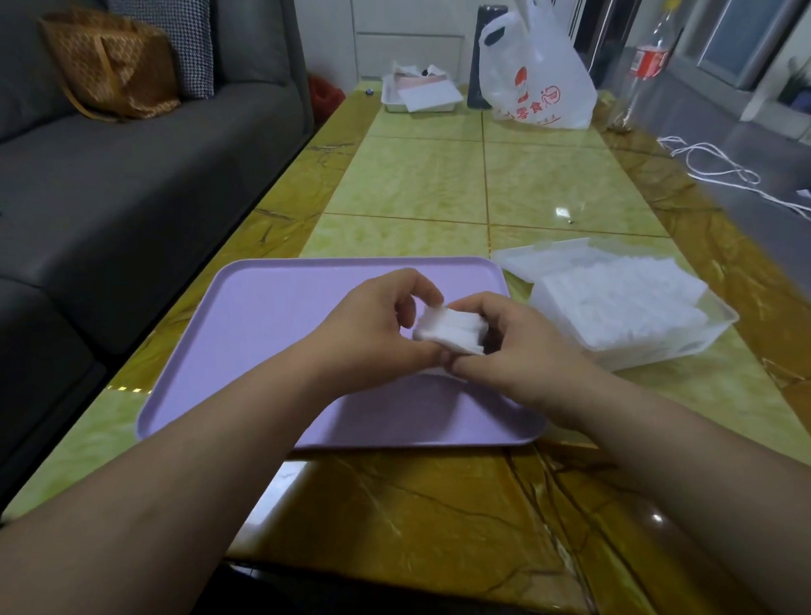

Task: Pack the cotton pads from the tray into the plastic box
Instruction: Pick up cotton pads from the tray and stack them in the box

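Note:
A small stack of white cotton pads (448, 331) is held above the lilac tray (266, 312), between both hands. My left hand (372, 329) grips the stack's left side with curled fingers and thumb. My right hand (520, 349) grips its right side. The tray's visible surface is bare. To the right of the tray stands the clear plastic box (712, 326), filled with white cotton pads (624, 299); its lid lies open behind it.
The yellow-green marble table (436, 177) carries a white plastic bag (535, 72), a white tray with papers (421, 95) and a plastic bottle (648, 59) at the far end. A grey sofa (114, 170) runs along the left. White cables (711, 167) lie on the right.

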Demonstrator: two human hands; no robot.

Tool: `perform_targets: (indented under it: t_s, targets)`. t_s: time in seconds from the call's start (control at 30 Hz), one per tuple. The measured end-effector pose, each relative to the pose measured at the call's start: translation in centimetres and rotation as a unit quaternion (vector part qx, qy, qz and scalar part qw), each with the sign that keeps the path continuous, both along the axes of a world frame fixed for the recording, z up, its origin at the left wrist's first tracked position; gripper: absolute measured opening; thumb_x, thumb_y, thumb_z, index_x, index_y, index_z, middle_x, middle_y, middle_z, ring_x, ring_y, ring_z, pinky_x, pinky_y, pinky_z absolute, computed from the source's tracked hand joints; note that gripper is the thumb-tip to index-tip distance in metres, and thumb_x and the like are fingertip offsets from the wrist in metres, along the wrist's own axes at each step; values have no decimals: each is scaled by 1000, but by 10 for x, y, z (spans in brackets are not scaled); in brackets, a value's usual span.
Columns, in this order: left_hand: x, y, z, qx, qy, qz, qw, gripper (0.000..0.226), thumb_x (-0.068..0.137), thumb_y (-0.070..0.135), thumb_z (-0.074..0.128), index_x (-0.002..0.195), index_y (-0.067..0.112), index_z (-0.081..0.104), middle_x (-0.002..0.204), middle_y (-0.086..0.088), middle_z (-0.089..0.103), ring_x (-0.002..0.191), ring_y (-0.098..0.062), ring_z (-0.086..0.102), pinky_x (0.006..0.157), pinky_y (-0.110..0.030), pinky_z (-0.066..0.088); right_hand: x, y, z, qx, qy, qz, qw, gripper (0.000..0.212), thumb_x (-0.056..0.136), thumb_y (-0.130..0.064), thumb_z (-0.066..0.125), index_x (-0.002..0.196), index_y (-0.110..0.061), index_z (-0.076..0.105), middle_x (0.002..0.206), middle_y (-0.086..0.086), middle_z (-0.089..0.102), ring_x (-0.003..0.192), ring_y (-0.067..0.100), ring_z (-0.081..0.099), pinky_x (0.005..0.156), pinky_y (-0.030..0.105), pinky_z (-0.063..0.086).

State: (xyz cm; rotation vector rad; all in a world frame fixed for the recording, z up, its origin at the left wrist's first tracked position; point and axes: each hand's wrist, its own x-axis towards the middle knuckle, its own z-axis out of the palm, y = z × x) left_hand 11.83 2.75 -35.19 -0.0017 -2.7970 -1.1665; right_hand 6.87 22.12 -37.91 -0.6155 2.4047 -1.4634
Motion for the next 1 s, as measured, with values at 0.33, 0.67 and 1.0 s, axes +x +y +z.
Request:
perform_targets:
  t_s: [0.33, 0.67, 1.0]
  targets:
    - [6, 0, 0, 40, -103, -26, 994, 29, 72, 25, 86, 95, 26, 69, 68, 5, 64, 56, -6, 56, 51, -20, 41, 15, -14, 10, -35, -97, -5, 995, 55, 82, -36, 74, 134, -37, 56, 127, -12, 64, 110, 7, 66, 95, 28, 55]
    - [4, 22, 2, 26, -81, -16, 996, 27, 75, 35, 72, 99, 27, 62, 85, 5, 73, 76, -11, 70, 70, -34, 58, 21, -19, 16, 10, -41, -52, 998, 36, 108, -28, 46, 142, -36, 51, 146, -8, 53, 127, 11, 57, 114, 37, 43]
    - [13, 43, 31, 220, -41, 16, 975, 28, 82, 15, 82, 108, 22, 72, 98, 4, 78, 90, -7, 73, 76, -26, 54, 13, 27, 60, -123, -76, 9, 989, 90, 65, -18, 73, 150, -26, 46, 136, 0, 60, 121, 12, 64, 106, 38, 54]
